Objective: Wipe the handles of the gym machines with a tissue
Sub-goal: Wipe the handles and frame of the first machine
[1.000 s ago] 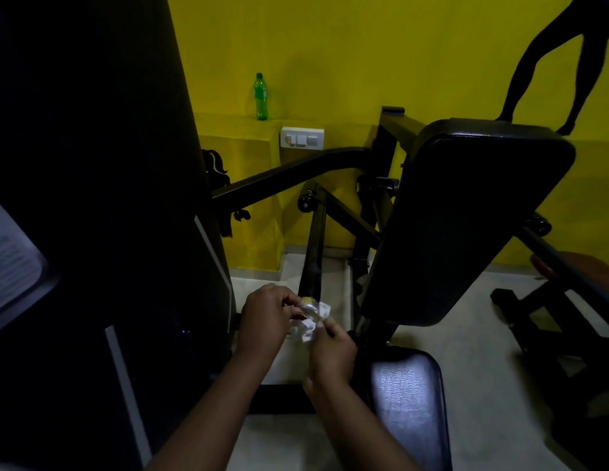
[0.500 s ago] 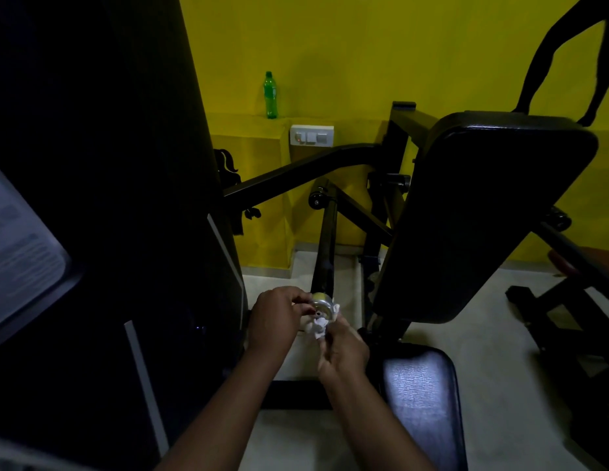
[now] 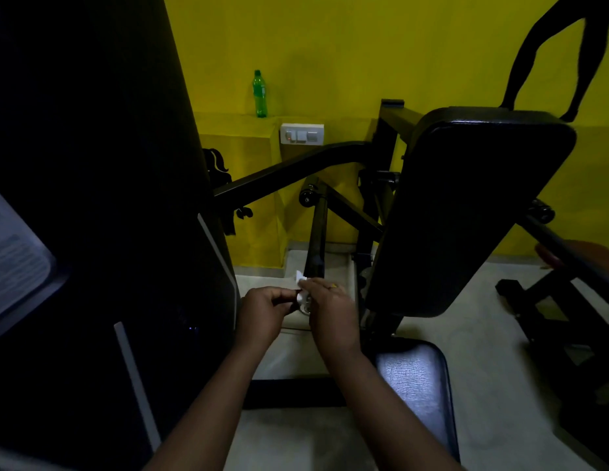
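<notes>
The tissue (image 3: 300,277) sits bunched at the near end of the black handle (image 3: 317,239), pinched between the curled fingers of your right hand (image 3: 332,312) and your left hand (image 3: 264,312), so I judge most of the bar is not yet wiped.

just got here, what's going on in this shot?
A person is wiping a gym machine's handle with a white tissue. The right hand holds the tissue around the handle's near end, by its metal cap. The left hand is curled right beside that end; what it grips is too dark to tell. A padded backrest stands to the right.
</notes>
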### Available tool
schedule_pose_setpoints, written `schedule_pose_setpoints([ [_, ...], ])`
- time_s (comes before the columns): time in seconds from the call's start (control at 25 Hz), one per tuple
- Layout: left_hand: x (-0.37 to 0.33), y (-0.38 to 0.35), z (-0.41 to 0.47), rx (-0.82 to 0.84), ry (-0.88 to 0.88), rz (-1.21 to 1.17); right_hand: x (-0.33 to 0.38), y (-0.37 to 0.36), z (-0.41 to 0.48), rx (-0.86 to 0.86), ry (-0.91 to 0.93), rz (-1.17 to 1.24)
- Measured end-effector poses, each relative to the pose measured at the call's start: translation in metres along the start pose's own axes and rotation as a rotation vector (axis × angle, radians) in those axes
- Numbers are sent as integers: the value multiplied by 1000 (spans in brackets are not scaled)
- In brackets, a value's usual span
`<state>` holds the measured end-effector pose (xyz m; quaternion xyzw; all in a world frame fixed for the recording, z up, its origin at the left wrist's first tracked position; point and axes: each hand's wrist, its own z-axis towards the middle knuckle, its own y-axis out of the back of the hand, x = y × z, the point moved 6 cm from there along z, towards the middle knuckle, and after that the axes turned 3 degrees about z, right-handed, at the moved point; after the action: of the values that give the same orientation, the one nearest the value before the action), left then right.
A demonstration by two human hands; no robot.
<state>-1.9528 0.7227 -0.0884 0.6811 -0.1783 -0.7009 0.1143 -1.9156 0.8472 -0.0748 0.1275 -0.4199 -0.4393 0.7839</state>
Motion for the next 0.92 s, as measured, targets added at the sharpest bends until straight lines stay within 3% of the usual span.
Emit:
schedule_pose_setpoints([
  [0.04, 5, 0, 0, 16, 48, -33, 4, 0, -5, -3, 95, -27],
  [0.16, 23, -3, 4, 116, 204, -168, 11, -6, -45, -3, 631, -168],
  [0.28, 32, -8, 3, 182, 325, -274, 5, -8, -52, 11, 825, -298],
  [0.44, 30, -9, 1, 171, 359, -311, -1, -3, -48, -73, 724, -258],
  [0.68, 7, -5, -7, 155, 273, -355, -19, 1, -36, -26, 238, 86],
  [0.76, 2, -4, -7, 182, 175, -262, -17, 3, -29, 13, 151, 226],
  [0.92, -3, -3, 3, 85, 42, 82, -22, 13, -24, 3, -4, 362],
])
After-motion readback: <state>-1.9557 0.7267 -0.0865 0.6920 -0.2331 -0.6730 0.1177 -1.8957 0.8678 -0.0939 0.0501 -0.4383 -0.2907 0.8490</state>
